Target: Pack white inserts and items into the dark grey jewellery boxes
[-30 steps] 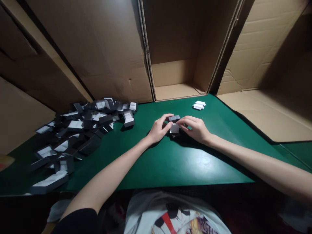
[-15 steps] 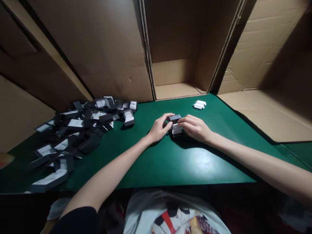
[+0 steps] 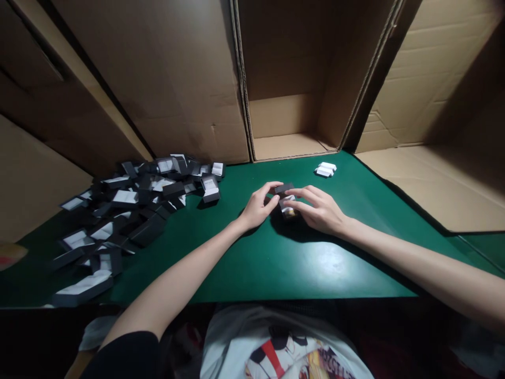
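Observation:
A small dark box (image 3: pixel 284 189) with a white lining stands open on the green table, between my two hands. My left hand (image 3: pixel 258 207) grips its left side, with the forefinger at the lid and the thumb at the near part. From the right, my right hand (image 3: pixel 321 210) reaches over the box. Its fingers are spread apart, one tip by the lid and another at the white inside. A small yellowish patch shows in the box under these fingers; I cannot make out what it is. The right thumb is hidden.
A heap of dark boxes with white linings (image 3: pixel 148 197) covers the left of the green table (image 3: pixel 244 268). Several small white pieces (image 3: pixel 325 169) lie beyond my right hand. Large cardboard boxes (image 3: pixel 292 118) line the back. A blurred shape (image 3: pixel 11 256) is at the left edge.
My right hand's fingers have spread apart over the box, where they were close together before. The lid looks darker now, and the yellowish patch has come into sight. My left hand keeps its hold.

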Motion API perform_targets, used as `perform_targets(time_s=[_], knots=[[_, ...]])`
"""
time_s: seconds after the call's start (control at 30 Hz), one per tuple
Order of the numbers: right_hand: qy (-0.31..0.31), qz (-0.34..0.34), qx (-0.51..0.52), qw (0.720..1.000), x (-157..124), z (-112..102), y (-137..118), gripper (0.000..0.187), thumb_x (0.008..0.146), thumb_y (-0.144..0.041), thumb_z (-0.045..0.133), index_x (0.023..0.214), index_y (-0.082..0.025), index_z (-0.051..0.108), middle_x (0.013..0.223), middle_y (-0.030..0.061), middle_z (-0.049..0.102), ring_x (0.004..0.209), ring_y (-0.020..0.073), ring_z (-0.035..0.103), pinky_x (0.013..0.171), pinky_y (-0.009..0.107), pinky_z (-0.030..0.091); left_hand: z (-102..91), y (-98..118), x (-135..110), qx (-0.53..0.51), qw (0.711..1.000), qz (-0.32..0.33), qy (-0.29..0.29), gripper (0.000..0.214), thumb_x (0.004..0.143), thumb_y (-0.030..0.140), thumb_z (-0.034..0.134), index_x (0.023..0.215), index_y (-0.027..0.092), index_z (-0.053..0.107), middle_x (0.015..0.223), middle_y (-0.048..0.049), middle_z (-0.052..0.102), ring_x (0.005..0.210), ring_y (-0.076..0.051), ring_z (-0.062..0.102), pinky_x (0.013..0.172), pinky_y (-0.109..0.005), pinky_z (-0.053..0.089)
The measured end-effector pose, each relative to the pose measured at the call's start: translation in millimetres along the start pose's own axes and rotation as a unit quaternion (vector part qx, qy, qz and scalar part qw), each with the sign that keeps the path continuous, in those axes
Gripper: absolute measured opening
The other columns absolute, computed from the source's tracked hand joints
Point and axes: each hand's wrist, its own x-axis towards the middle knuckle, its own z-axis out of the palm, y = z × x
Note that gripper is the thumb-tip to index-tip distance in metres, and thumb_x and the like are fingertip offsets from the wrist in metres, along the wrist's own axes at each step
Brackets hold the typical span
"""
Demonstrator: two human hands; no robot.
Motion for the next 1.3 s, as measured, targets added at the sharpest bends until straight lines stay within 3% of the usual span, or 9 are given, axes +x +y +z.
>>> perform_targets(time_s=[0.07, 0.2, 0.33, 0.53, 0.67, 0.93, 1.07, 1.2, 1.3], knots=[[0.004, -0.029, -0.001, 1.000, -1, -3, 1, 0.026, 0.084, -0.007, 0.044, 0.100, -0.015, 0.063, 0.112, 0.0092, 0.058, 0.082, 0.0162, 0.046, 0.070, 0.031, 0.041, -0.2, 1, 0, 0.002, 1.000, 0.002, 0.002, 0.029, 0.092, 0.028, 0.047, 0.118, 0.014, 0.050, 0.112, -0.0074, 0.053, 0.097, -0.019, 0.054, 0.075, -0.025, 0.048], [-0.063, -0.081, -0.011, 0.995, -4, -2, 6, 0.021, 0.085, -0.007, 0.044, 0.092, -0.015, 0.063, 0.107, 0.0038, 0.061, 0.085, 0.0162, 0.046, 0.067, 0.031, 0.035, -0.5, 2, 0, 0.014, 1.000, -0.001, 0.002, 0.029, 0.092, 0.028, 0.047, 0.117, 0.014, 0.051, 0.114, -0.0068, 0.053, 0.100, -0.020, 0.053, 0.080, -0.026, 0.047], [-0.098, -0.051, -0.037, 0.993, -4, 1, 9, 0.025, 0.088, -0.009, 0.043, 0.100, -0.016, 0.063, 0.117, 0.0031, 0.057, 0.096, 0.0185, 0.044, 0.074, 0.033, 0.033, -0.8, 1, -1, 0.001, 1.000, -0.013, -0.007, 0.030, 0.093, 0.029, 0.045, 0.119, 0.014, 0.050, 0.114, -0.0057, 0.053, 0.099, -0.018, 0.054, 0.076, -0.023, 0.047], [-0.168, -0.030, -0.064, 0.983, -6, 3, 9, 0.030, 0.085, -0.009, 0.044, 0.104, -0.021, 0.063, 0.126, 0.0029, 0.050, 0.089, 0.0180, 0.042, 0.072, 0.032, 0.030, -1.7, 0, -1, 0.013, 1.000, -0.008, 0.008, 0.031, 0.091, 0.027, 0.046, 0.119, 0.014, 0.051, 0.114, -0.0053, 0.054, 0.098, -0.018, 0.054, 0.079, -0.023, 0.046], [-0.210, -0.005, -0.090, 0.973, -8, 6, 8, 0.036, 0.089, -0.014, 0.041, 0.119, -0.023, 0.058, 0.131, 0.0040, 0.045, 0.084, 0.0178, 0.041, 0.071, 0.032, 0.030, -2.1, -4, 0, 0.014, 0.999, -0.014, 0.029, 0.032, 0.090, 0.025, 0.047, 0.119, 0.014, 0.051, 0.113, -0.0049, 0.055, 0.100, -0.017, 0.053, 0.084, -0.024, 0.045], [-0.240, 0.019, -0.091, 0.966, -9, 6, 7, 0.044, 0.087, -0.013, 0.040, 0.128, -0.027, 0.051, 0.140, 0.0011, 0.037, 0.086, 0.0195, 0.040, 0.070, 0.032, 0.034, -0.7, -7, 1, -0.006, 0.999, -0.041, 0.015, 0.041, 0.082, 0.016, 0.051, 0.123, 0.014, 0.045, 0.112, -0.0062, 0.054, 0.101, -0.019, 0.053, 0.078, -0.024, 0.049], [-0.200, 0.025, -0.014, 0.979, -10, 9, 10, 0.041, 0.087, -0.011, 0.040, 0.123, -0.026, 0.053, 0.136, 0.0026, 0.040, 0.091, 0.0194, 0.045, 0.075, 0.034, 0.040, -0.2, -10, -2, 0.006, 0.998, -0.065, -0.010, 0.048, 0.082, 0.016, 0.055, 0.128, 0.018, 0.038, 0.109, -0.0059, 0.055, 0.088, -0.018, 0.057, 0.076, -0.026, 0.048], [-0.045, 0.062, 0.137, 0.988, -11, 7, 22, 0.029, 0.080, -0.003, 0.040, 0.101, -0.017, 0.054, 0.115, 0.0050, 0.055, 0.099, 0.0135, 0.052, 0.084, 0.026, 0.044, 0.0, -11, -3, 0.002, 0.998, -0.068, -0.015, 0.047, 0.082, 0.016, 0.055, 0.126, 0.018, 0.038, 0.108, -0.0061, 0.054, 0.085, -0.018, 0.057, 0.074, -0.026, 0.048], [0.044, 0.136, 0.068, 0.987, -21, 4, 53, 0.023, 0.081, -0.008, 0.042, 0.099, -0.016, 0.053, 0.108, 0.0062, 0.058, 0.101, 0.0155, 0.053, 0.089, 0.029, 0.044, -0.7, -10, -3, -0.003, 0.997, -0.079, -0.024, 0.047, 0.082, 0.014, 0.054, 0.126, 0.018, 0.038, 0.109, -0.0068, 0.054, 0.085, -0.018, 0.057, 0.074, -0.026, 0.047]])
